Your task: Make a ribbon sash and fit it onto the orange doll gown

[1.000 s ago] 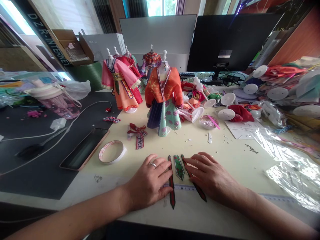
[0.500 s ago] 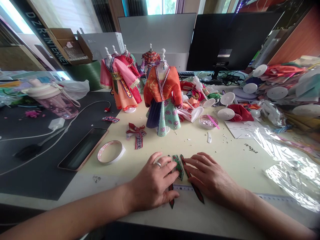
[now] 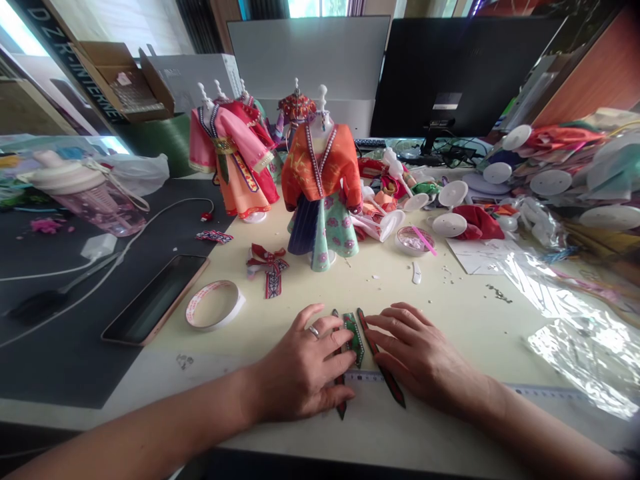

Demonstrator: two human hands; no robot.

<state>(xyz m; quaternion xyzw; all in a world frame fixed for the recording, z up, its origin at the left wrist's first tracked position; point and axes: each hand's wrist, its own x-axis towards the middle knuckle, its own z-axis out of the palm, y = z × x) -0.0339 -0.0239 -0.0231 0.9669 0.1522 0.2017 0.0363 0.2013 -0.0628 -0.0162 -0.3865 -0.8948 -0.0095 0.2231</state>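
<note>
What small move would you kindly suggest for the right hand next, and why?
I'd perhaps have the right hand nudge the near end of the long, dark-edged red fabric-like strip leftward: it slants away from the short green strip with white-dotted edges, their gap widening toward the viewer. The left hand's fingers lie over the green strip, so might steady it.

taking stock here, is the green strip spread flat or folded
Spread flat, from what shows: the green strip lies on the table, no fold visible; the left hand covers part.
</note>
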